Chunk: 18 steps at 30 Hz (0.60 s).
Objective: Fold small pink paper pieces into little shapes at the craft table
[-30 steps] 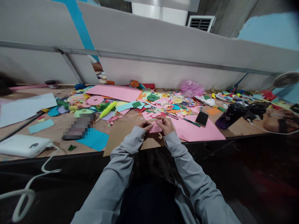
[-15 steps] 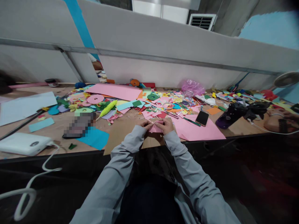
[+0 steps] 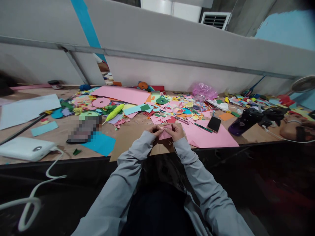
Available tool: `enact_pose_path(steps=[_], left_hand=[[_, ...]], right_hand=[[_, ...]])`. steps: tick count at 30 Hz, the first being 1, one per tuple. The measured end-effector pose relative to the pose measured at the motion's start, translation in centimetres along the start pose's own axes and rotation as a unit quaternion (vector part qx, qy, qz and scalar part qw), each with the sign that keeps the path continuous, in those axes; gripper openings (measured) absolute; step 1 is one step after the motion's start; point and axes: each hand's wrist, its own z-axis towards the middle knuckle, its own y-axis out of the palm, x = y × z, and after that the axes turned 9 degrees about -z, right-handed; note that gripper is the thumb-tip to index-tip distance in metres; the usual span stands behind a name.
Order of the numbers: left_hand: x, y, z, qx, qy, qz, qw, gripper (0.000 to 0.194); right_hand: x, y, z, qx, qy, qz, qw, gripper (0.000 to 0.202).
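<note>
My left hand [image 3: 155,131] and right hand [image 3: 176,132] pinch the small pink paper piece [image 3: 164,135] from either side, probably to steady it, over the flat brown cardboard sheet [image 3: 129,141], just left of the large pink paper sheet [image 3: 211,139].

Left of the black phone [image 3: 214,125], the right hand's [image 3: 177,132] thumb had drawn closer to the left hand's [image 3: 154,131] over the small pink paper [image 3: 165,134], and the camera view had shifted slightly.
</note>
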Motion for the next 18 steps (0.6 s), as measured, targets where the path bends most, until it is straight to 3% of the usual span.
enact_pose_path(steps=[4, 10, 18], left_hand=[[0.39, -0.34, 0.16, 0.014, 0.008, -0.008, 1.000, 0.041], [0.48, 0.10, -0.11, 0.022, -0.018, -0.030, 0.999, 0.045], [0.86, 0.07, -0.21, -0.002, -0.021, -0.020, 1.000, 0.037]], right_hand=[[-0.15, -0.09, -0.11, 0.027, 0.017, 0.014, 0.999, 0.037], [-0.15, -0.26, -0.02, 0.033, -0.032, -0.041, 0.998, 0.017], [-0.01, -0.42, -0.06, 0.020, -0.049, -0.065, 0.996, 0.009]])
